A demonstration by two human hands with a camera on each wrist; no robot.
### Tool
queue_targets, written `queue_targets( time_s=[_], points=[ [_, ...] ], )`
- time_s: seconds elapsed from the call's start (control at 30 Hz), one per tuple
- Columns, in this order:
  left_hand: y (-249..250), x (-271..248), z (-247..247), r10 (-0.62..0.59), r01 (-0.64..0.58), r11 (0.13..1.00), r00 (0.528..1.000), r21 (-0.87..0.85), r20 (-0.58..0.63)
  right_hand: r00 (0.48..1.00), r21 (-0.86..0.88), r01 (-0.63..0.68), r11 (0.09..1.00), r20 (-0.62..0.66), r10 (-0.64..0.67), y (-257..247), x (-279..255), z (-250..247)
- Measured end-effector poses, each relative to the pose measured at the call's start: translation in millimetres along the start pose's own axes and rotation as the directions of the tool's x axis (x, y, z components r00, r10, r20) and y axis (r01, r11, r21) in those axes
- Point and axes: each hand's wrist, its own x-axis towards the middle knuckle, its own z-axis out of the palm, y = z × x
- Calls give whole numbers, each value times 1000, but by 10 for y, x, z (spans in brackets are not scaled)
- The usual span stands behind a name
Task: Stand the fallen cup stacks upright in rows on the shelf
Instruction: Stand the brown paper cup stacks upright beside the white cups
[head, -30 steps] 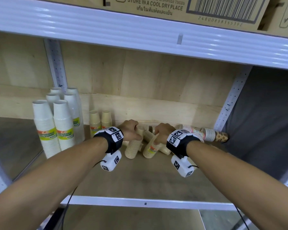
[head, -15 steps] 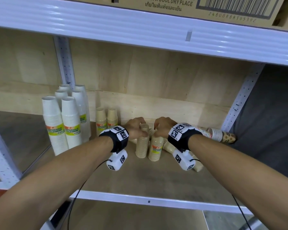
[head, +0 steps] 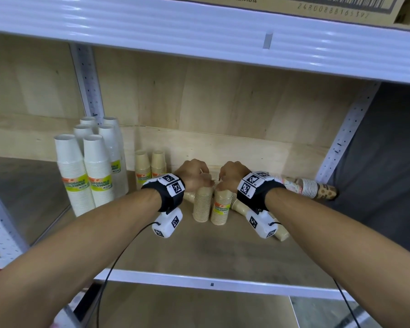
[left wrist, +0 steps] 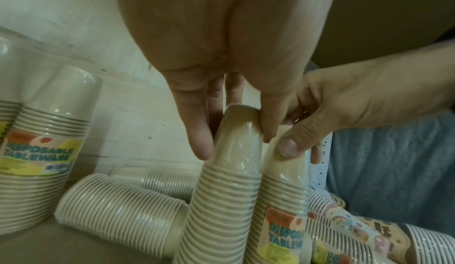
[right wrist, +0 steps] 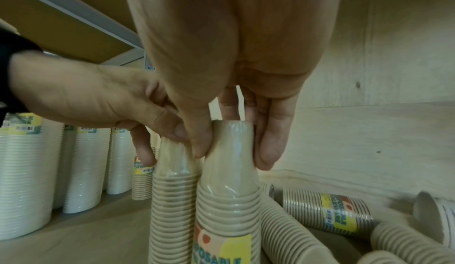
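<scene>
Two wrapped tan cup stacks stand upright side by side mid-shelf. My left hand (head: 194, 172) grips the top of the left stack (head: 202, 204) (left wrist: 221, 200) (right wrist: 172, 200). My right hand (head: 230, 175) grips the top of the right stack (head: 222, 207) (right wrist: 229, 200) (left wrist: 283, 209), which bears a yellow label. Fingers curl round each top cup. More tan stacks lie fallen behind and to the right (right wrist: 327, 215) (left wrist: 123, 208). Two short tan stacks (head: 149, 166) stand upright at the back.
Several tall white cup stacks (head: 85, 171) stand in rows at the left. A patterned stack (head: 317, 189) lies fallen by the right upright post (head: 348, 129). The upper shelf beam (head: 199, 31) hangs overhead. A wooden back wall closes the shelf.
Both hands have tilted their tan stacks from leaning to upright and drawn them close together. The head view has shifted slightly right.
</scene>
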Motion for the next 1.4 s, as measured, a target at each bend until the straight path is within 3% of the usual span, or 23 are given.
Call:
queue_targets(
  time_s=[0.13,0.3,0.5,0.63,0.7,0.87,1.03,1.4],
  points=[
    [57,10,-10,43,-44,999,996,10,78,1000,-21,9,1000,25,-8,-6,13,-13],
    [98,2,17,8,-6,998,1000,57,-22,999,-18,20,1000,46,-20,11,31,-17],
    [170,14,0,73,-76,993,996,85,44,998,-1,21,1000,55,-21,16,47,-21],
    [171,2,35,-21,23,998,999,59,-28,999,13,13,1000,50,-14,19,36,-13],
    [175,3,53,-12,16,997,999,75,-46,1000,13,11,1000,28,-11,23,26,4],
    [190,5,42,37,-41,993,998,107,41,1000,27,4,1000,31,-5,33,41,10],
    [177,-14,46,-35,35,994,999,104,-9,999,30,10,1000,46,-11,53,53,20],
    [209,2,48,14,-19,992,999,124,44,1000,-31,31,999,-1,-31,18,34,29]
  ],
)
